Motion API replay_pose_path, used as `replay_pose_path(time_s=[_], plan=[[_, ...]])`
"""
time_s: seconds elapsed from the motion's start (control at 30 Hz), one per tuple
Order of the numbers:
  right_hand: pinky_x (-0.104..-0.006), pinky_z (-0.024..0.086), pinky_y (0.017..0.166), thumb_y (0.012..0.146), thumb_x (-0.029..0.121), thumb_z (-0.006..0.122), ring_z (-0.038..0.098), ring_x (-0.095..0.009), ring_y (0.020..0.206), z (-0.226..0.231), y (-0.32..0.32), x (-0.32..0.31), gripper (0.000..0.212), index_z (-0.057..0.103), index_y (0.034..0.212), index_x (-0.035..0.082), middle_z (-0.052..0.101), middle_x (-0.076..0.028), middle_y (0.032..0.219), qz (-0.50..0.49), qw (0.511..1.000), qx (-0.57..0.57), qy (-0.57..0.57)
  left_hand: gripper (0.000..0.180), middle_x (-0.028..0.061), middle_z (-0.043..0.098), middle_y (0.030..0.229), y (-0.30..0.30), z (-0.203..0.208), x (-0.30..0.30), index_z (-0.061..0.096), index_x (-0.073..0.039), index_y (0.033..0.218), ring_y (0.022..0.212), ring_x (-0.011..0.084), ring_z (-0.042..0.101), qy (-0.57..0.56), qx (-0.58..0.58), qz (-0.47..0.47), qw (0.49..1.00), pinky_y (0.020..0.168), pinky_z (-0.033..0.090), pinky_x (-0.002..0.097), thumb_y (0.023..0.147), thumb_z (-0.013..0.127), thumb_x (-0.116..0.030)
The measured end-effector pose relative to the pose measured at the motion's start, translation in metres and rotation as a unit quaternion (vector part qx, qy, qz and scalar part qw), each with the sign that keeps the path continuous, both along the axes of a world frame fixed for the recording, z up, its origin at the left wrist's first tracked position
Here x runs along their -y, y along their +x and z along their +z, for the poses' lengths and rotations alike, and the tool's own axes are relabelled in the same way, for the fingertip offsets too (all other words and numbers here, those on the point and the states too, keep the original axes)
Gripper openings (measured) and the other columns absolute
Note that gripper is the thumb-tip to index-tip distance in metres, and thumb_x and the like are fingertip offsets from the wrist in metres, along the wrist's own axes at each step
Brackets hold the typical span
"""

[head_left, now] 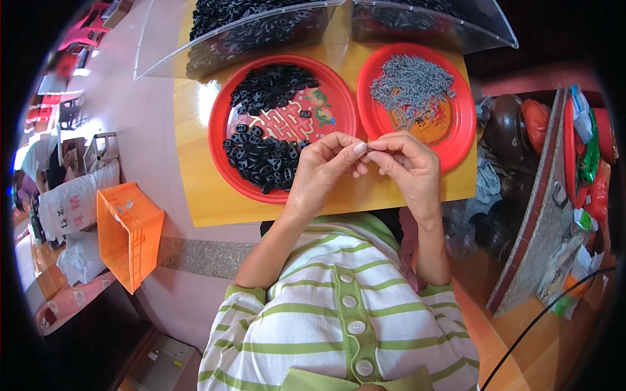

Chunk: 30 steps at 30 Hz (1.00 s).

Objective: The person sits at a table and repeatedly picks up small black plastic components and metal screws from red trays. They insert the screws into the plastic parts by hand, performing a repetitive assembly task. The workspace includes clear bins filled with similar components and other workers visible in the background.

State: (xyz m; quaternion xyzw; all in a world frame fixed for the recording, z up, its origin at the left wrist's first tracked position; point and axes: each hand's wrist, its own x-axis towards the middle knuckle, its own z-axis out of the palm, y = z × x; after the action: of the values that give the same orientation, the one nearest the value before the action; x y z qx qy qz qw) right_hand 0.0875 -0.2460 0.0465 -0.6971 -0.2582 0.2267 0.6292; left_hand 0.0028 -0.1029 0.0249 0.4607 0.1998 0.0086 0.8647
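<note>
My left hand [324,167] and my right hand [412,168] meet over the front of the table, fingertips pinched together. Between them is something tiny that I cannot make out. Beside my left hand lies a round red tray [217,146] with a printed pattern. It bears small black plastic pieces with holes [257,159], in one heap at the back and another at the front. Just beyond my right hand stands a smaller red tray [464,124], with a heap of thin grey screw-like pieces [412,85] on it.
Two clear plastic bins stand at the table's back; the left bin [261,29] is full of black pieces. An orange crate [134,228] sits on the floor at left, near white sacks [78,199]. Jars [508,130] and bags crowd the right side. A black cable [544,313] runs at lower right.
</note>
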Motion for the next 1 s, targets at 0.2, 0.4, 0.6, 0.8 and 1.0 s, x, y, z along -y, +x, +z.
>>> replay_pose_path(time_s=[0.2,0.4,0.6,0.8,1.0], plan=[[-0.0196,0.043,0.059,0.084,0.0,0.063,0.053,-0.006,0.07,-0.008,0.001,-0.002,0.008,0.063,0.092,0.0,0.059,-0.002,0.088,-0.041,0.998,0.044,-0.025,0.014,0.0085,0.061,0.076,0.006,0.0,-0.016,0.061,0.0,0.094,0.061,0.0141,0.057,0.433,0.012,0.085,0.897,0.056,0.046,0.0297,0.084,0.064,-0.011],[-0.0233,0.045,0.063,0.082,0.005,0.065,0.055,-0.009,0.071,-0.012,0.0,0.0,0.007,0.063,0.088,0.001,0.06,-0.003,0.08,-0.082,0.996,0.026,-0.02,0.022,0.0106,0.06,0.083,0.007,-0.011,-0.05,0.061,-0.001,0.099,0.063,0.0179,0.06,0.664,-0.066,0.116,0.736,0.06,0.048,0.0293,0.079,0.067,-0.006],[-0.0235,0.045,0.064,0.083,0.006,0.065,0.055,-0.009,0.071,-0.012,-0.003,-0.001,0.007,0.063,0.088,0.001,0.061,-0.003,0.08,-0.076,0.996,0.02,-0.029,0.015,0.0106,0.059,0.081,0.009,-0.017,-0.052,0.062,0.0,0.092,0.064,0.0178,0.063,0.65,-0.072,0.103,0.75,0.061,0.049,0.0293,0.078,0.067,-0.005],[-0.0229,0.045,0.064,0.083,0.004,0.064,0.055,-0.008,0.074,-0.006,-0.006,-0.008,0.006,0.063,0.088,0.002,0.061,-0.003,0.082,-0.047,0.997,0.029,-0.053,0.014,0.0106,0.058,0.079,0.011,-0.018,-0.057,0.061,0.002,0.088,0.065,0.0187,0.062,0.626,-0.069,0.089,0.772,0.061,0.049,0.0293,0.077,0.067,-0.004],[-0.0231,0.046,0.064,0.083,0.002,0.063,0.056,-0.009,0.074,-0.007,-0.007,-0.03,0.008,0.062,0.091,0.002,0.063,-0.005,0.093,-0.024,0.997,0.077,0.009,0.012,0.0101,0.061,0.08,0.007,-0.001,-0.048,0.058,0.002,0.086,0.068,0.0206,0.062,0.582,-0.007,0.091,0.808,0.063,0.049,0.0294,0.077,0.066,-0.001]])
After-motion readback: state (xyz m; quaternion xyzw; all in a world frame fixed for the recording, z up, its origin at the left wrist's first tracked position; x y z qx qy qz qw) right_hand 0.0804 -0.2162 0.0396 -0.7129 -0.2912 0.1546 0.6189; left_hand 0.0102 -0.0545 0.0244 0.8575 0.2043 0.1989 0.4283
